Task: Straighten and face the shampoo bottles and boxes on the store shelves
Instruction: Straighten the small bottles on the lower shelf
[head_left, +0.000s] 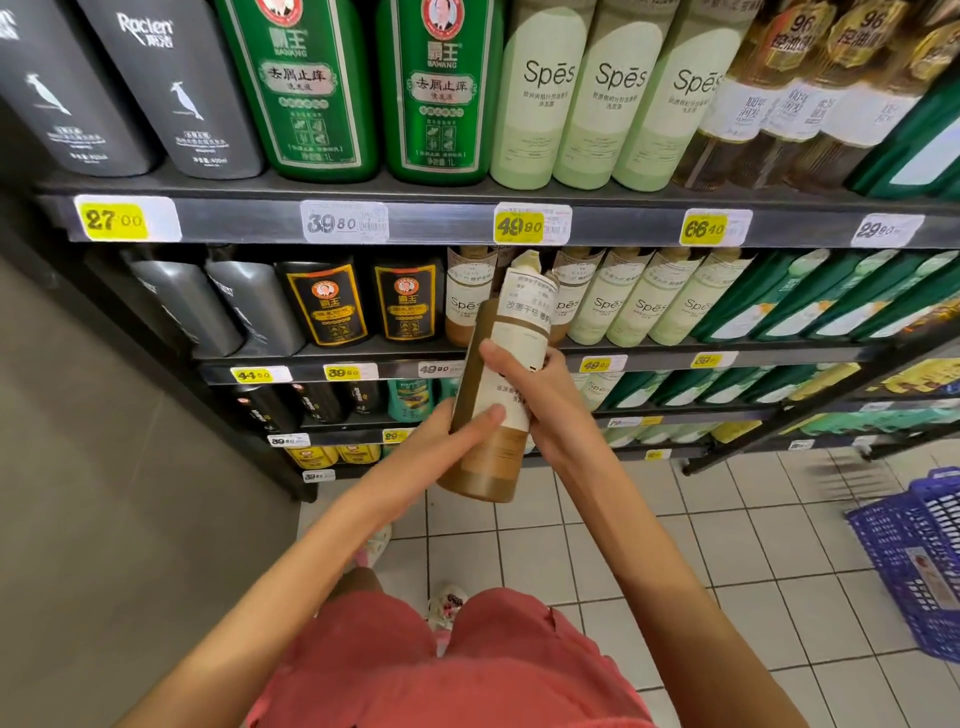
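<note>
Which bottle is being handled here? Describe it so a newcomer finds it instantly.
Find the dark shelving unit's second visible shelf from the top. In front of it, the left hand and right hand grip a brown bottle with a white label. Unlike the brown Spes bottles standing behind, it is off the shelf and tilted.

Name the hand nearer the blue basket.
Right. The right hand grips the brown bottle on the side facing the blue basket; the left hand holds its far side.

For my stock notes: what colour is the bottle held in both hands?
Golden-brown plastic bottle with a cream label, seen in the head view.
</note>
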